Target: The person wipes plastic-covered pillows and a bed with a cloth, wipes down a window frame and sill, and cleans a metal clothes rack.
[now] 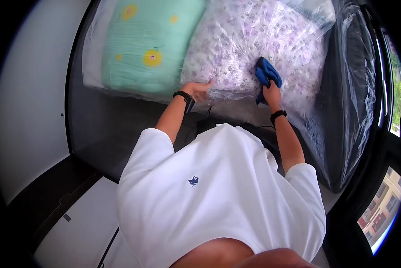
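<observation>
Two large bundles lie side by side under clear plastic: a mint green one with yellow flowers (138, 49) at the left and a white one with a purple floral print (236, 44) beside it. My left hand (198, 90) is at the near edge of the plastic, between the two bundles, its fingers against the film and partly bent. Over the near right part of the floral bundle, my right hand (272, 93) is wrapped round a dark blue cloth (268, 73), which rests on the plastic.
Dark grey padded furniture (115, 120) lies under and in front of the bundles. Clear plastic also covers a dark upright side (354, 89) at the right. Windows (381, 205) are at the far right, a pale wall (35, 89) at the left.
</observation>
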Available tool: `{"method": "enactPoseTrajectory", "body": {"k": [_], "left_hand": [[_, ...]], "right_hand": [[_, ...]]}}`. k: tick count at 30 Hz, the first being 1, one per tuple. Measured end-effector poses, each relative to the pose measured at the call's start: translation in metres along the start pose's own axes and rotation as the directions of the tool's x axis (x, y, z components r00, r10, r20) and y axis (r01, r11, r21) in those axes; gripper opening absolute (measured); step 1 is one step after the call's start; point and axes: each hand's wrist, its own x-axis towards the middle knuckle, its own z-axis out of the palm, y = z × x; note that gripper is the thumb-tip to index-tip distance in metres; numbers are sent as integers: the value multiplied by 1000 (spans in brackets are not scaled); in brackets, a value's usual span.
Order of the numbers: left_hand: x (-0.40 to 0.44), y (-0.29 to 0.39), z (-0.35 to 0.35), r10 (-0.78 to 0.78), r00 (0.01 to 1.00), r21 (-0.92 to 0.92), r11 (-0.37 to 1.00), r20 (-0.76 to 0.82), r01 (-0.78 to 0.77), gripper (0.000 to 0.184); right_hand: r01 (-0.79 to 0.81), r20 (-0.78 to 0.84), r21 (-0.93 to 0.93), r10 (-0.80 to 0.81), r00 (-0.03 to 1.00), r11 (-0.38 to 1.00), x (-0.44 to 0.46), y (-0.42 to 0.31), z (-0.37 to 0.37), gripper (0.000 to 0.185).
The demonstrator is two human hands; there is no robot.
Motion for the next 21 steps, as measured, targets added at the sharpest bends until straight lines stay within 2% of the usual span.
{"method": "enactPoseTrajectory", "body": {"k": [1, 2, 3, 5, 6, 7, 8, 9, 10, 11, 12, 13, 14, 16, 17, 18, 19, 20, 21], "left_hand": [[-13, 11, -5, 4, 1000, 6, 1000, 1, -4, 90], [-27, 23, -10, -81, 996, 222, 971, -26, 85, 87], [-42, 32, -13, -161, 984, 420, 890, -74, 177, 89], [-60, 58, -21, -115, 987, 480, 863, -116, 157, 87], [-64, 61, -24, -87, 984, 516, 842, -158, 157, 87], [-61, 77, -33, -68, 984, 532, 833, -167, 148, 87], [-54, 88, -37, 172, 965, 632, 775, -199, -8, 83], [-48, 92, -34, 399, 896, 719, 679, -197, -145, 81], [-54, 110, -30, 414, 889, 744, 653, -196, -141, 81], [-57, 116, -10, 613, 747, 536, 735, -260, -416, 75], [-61, 110, 15, 725, 571, 281, 682, -387, -675, 72], [-58, 123, 25, 646, 698, -27, 728, -309, -685, 67], [-59, 129, 29, 634, 678, -99, 699, -372, -708, 53], [-38, 135, 17, 752, 496, 148, 603, -434, -784, 41], [-29, 139, 17, 757, 485, 145, 592, -438, -793, 41], [-33, 158, 15, 807, 271, 267, 458, -525, -848, 37], [-39, 157, 18, 818, 77, 392, 354, -570, -849, 33], [-43, 174, 14, 824, 53, 404, 331, -564, -853, 33], [-47, 197, 16, 861, -64, 527, 248, -505, -813, 33]], "right_hand": [[-49, -16, 65, 50, 999, 997, 5, 10, -12, 51], [-52, -21, 63, 54, 998, 997, 7, 10, -11, 51], [17, -21, 128, -14, 1000, 992, 6, 2, -9, 50], [142, -86, 227, -126, 988, 963, 5, -19, -3, 49], [117, -11, 293, -119, 993, 949, -3, -34, -21, 48], [206, -22, 339, -211, 977, 918, -10, -68, -13, 46], [293, -11, 340, -307, 952, 894, -9, -80, -2, 44], [226, 54, 400, -269, 962, 888, -11, -87, -9, 38], [525, -68, 443, -557, 828, 727, -17, -114, 1, 33], [553, 19, 406, -611, 791, 728, -20, -125, -1, 29], [531, 19, 444, -600, 800, 722, -19, -123, 5, 31], [566, -2, 414, -621, 784, 713, -11, -130, 3, 32], [597, 4, 390, -650, 760, 701, -12, -135, 2, 33], [622, -60, 435, -668, 742, 652, 10, -117, -21, 34], [578, -167, 378, -561, 811, 723, 22, -106, -29, 36], [538, -293, 320, -458, 839, 780, 48, -99, -46, 38], [498, -290, 278, -422, 859, 822, 52, -89, -43, 42], [468, -312, 223, -392, 866, 855, 71, -81, -48, 47], [422, -336, 129, -361, 870, 897, 94, -65, -63, 53]]}}
